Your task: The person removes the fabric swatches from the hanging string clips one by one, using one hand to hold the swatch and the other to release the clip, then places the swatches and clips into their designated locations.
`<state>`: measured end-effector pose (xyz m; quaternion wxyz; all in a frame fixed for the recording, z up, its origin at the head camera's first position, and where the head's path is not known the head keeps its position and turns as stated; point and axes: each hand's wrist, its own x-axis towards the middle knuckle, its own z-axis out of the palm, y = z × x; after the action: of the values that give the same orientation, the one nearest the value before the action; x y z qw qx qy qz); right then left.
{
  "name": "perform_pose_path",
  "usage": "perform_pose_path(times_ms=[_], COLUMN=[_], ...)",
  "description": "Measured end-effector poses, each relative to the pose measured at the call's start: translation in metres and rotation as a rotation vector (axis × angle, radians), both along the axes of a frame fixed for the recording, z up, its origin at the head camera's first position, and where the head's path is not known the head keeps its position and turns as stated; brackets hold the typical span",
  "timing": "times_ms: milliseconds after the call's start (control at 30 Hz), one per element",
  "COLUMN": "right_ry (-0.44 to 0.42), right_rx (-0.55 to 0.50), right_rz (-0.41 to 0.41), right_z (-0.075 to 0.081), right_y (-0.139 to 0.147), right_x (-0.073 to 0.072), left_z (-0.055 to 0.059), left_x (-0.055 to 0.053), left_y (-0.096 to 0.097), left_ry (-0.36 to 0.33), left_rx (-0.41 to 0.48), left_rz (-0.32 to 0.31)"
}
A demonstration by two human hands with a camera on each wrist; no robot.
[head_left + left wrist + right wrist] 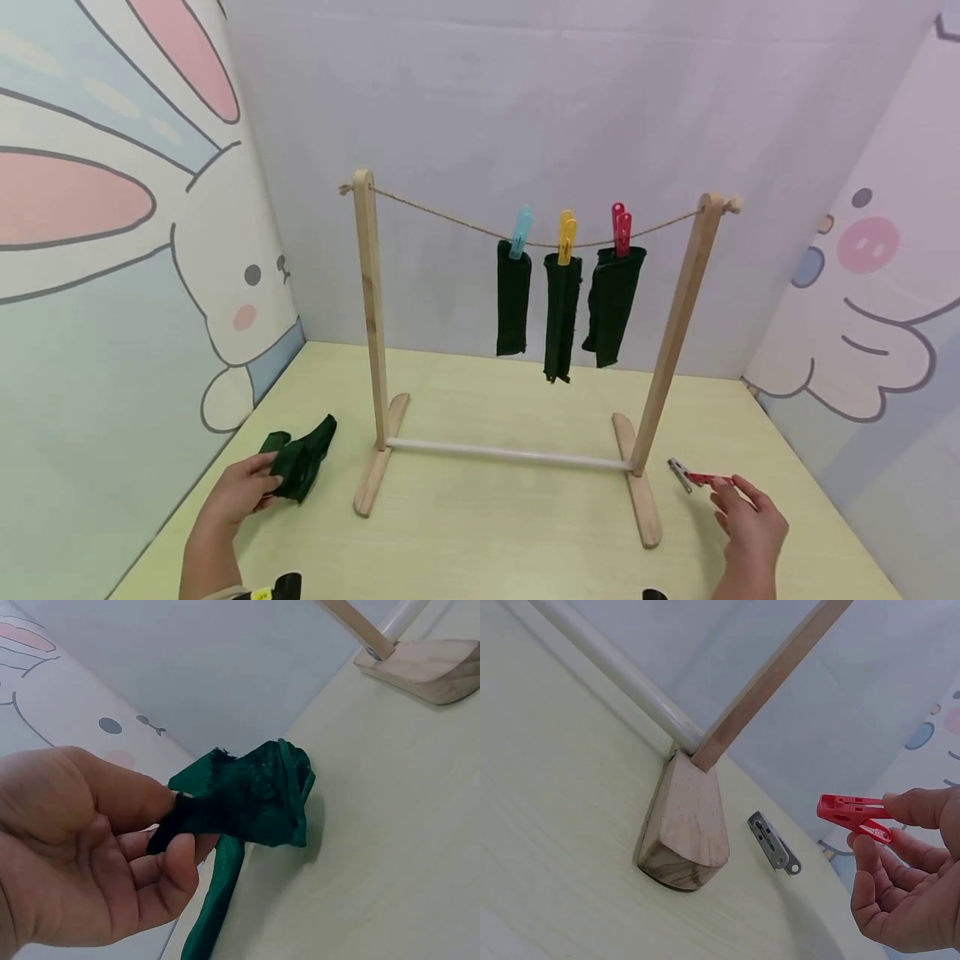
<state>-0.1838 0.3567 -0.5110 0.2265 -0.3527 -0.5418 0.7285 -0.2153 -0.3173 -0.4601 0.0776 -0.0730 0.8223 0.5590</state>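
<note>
Green cloth (255,799) is pinched in the curled left grip (238,490).

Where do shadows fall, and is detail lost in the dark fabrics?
Head view: soft shadow beside the right hand, hanging dark green cloths almost black; left wrist view: shadow beside the held green cloth, its darkest folds hard to read; right wrist view: shadow along the white rod.

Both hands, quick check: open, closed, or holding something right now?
Left hand: closed, holding dark green cloth.
Right hand: closed, pinching a red clothespin.
</note>
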Motion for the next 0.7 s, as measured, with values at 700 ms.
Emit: perform_pose_path(times_ms=[700], right_ry=[-0.218], right_rx=[0.147], right_rz=[0.071], right_z=[0.015], right_y=[-0.025], right_x=[0.016], left_z=[-0.008], left_x=[0.027], left_y=[-0.007], left_ry=[-0.098], left_rx=[-0.116], left_rz=[-0.013])
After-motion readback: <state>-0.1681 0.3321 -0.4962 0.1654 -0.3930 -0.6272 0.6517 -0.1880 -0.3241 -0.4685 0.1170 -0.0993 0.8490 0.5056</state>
